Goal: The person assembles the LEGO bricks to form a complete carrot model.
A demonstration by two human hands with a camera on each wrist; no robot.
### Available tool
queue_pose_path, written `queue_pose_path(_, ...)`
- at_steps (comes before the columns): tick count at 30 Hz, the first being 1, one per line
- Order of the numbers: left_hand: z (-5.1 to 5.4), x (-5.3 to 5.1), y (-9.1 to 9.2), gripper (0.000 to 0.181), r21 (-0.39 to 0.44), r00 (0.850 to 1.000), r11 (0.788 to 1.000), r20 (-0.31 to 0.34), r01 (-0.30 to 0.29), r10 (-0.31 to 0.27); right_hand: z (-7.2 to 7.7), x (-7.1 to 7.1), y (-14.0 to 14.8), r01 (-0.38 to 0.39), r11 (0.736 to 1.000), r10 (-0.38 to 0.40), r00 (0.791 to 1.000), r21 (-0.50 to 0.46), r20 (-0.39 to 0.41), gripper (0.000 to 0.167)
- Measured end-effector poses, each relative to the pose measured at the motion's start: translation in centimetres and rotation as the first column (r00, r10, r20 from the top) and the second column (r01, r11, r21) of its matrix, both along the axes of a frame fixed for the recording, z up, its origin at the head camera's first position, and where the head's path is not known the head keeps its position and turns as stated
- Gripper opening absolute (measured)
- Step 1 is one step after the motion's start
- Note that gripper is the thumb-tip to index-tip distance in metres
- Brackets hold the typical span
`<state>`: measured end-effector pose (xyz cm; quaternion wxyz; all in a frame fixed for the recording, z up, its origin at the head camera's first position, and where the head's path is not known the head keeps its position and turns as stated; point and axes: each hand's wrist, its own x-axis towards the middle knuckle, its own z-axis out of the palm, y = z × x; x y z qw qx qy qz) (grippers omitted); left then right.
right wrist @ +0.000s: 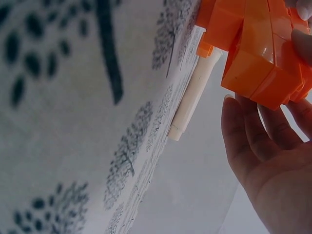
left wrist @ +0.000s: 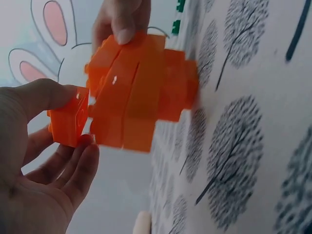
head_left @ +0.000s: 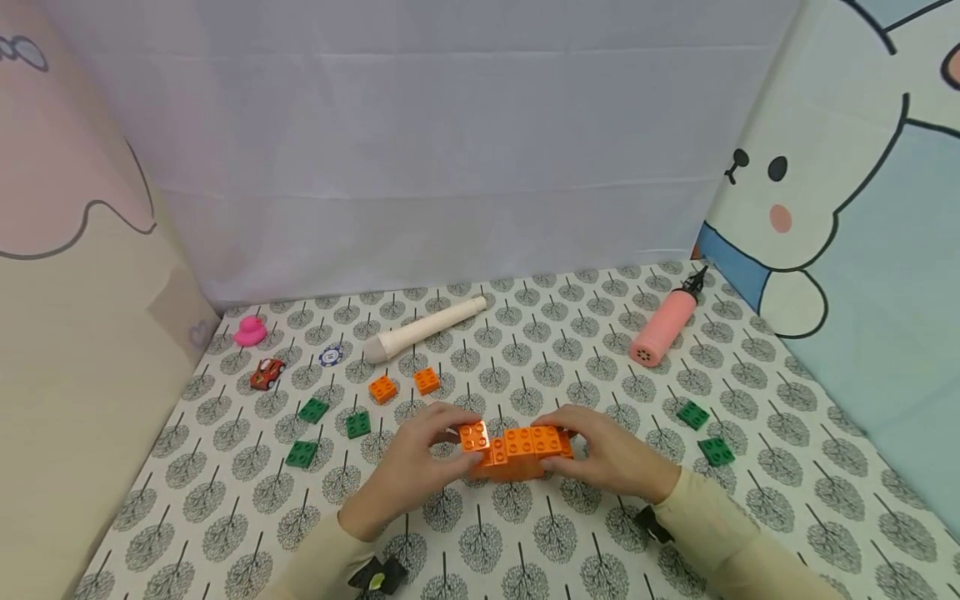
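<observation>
L hand (head_left: pixel 416 457) is pinching a small orange brick (head_left: pixel 474 437) b/w thumb & fingers, holding it at the L end of a bigger orange block stack (head_left: pixel 519 442), approx mid-table. L wrist cam is showing brick & stack side by side; can't tell if they're touching. R hand (head_left: pixel 611 454) is gripping the stack's R end, some fingers going out of sight behind it. Stack's underside is hiding in head view, so table contact's unclear. R wrist cam is cutting off part of the stack, plus fingertips at top R, hard to say whose. Two loose orange bricks (head_left: pixel 382 388) are lying past L hand; green bricks (head_left: pixel 357 424) are lying both sides, only slivers showing in L wrist cam. White mic-shaped stick (head_left: pixel 427 329) is lying farther back, just its blurry tip entering that cam. Sleeves (head_left: pixel 322 550) are running out of frame.
</observation>
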<state>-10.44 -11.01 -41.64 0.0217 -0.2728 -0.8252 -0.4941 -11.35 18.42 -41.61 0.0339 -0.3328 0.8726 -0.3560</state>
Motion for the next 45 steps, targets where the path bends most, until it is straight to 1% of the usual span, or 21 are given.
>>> queue_pose_path(3, -0.2, 0.3, 0.7, 0.042, -0.009, 1.000, 1.000, -0.016, 0.002, -0.002, -0.1, -0.1, 0.0, -0.008, 1.000, 0.008, 1.000, -0.009, -0.008, 0.046)
queue_pose_path(5, -0.3, 0.5, 1.0, 0.041, -0.021, 1.000, 1.000, -0.014, 0.002, -0.002, -0.1, -0.1, 0.0, -0.012, 1.000, 0.012, 1.000, -0.008, -0.014, 0.045)
queue_pose_path(10, -0.1, 0.5, 1.5, 0.042, -0.064, 1.000, 0.998, 0.020, 0.000, 0.001, -0.1, -0.1, 0.1, -0.019, 1.000, 0.019, 1.000, -0.003, -0.014, 0.045)
queue_pose_path(15, -0.1, 0.3, 1.6, 0.042, -0.105, 1.000, 0.994, 0.030, 0.005, -0.002, -0.1, 0.0, 0.1, -0.014, 1.000, 0.014, 1.000, -0.005, -0.015, 0.045)
queue_pose_path(20, -0.4, 0.1, 1.5, 0.041, -0.088, 0.997, 0.996, 0.077, 0.021, -0.014, -0.2, 0.0, 0.1, -0.007, 1.000, 0.007, 1.000, -0.006, -0.028, 0.044)
queue_pose_path(25, -0.8, -0.2, 1.4, 0.038, -0.034, 0.989, 0.999, 0.142, 0.033, -0.028, -0.2, 0.0, 0.1, -0.010, 1.000, 0.010, 0.999, -0.006, -0.030, 0.044)
queue_pose_path(28, -0.8, -0.3, 1.4, 0.037, -0.010, 0.986, 0.999, 0.163, 0.043, -0.041, -0.2, -0.1, 0.1, -0.013, 1.000, 0.013, 1.000, -0.011, -0.025, 0.044)
queue_pose_path(35, -0.2, -0.4, 1.3, 0.038, -0.056, 0.988, 0.997, 0.146, 0.054, -0.046, -0.2, -0.1, 0.1, -0.013, 1.000, 0.013, 1.000, -0.015, -0.007, 0.043)
queue_pose_path(39, 0.0, -0.5, 1.3, 0.038, -0.063, 0.987, 0.996, 0.151, 0.063, -0.053, -0.3, -0.1, 0.1, -0.015, 1.000, 0.015, 1.000, -0.017, -0.001, 0.042)
queue_pose_path(45, -0.1, -0.5, 1.4, 0.038, -0.080, 0.990, 0.994, 0.124, 0.072, -0.061, -0.4, -0.3, 0.2, -0.013, 1.000, 0.013, 1.000, -0.013, 0.004, 0.042)
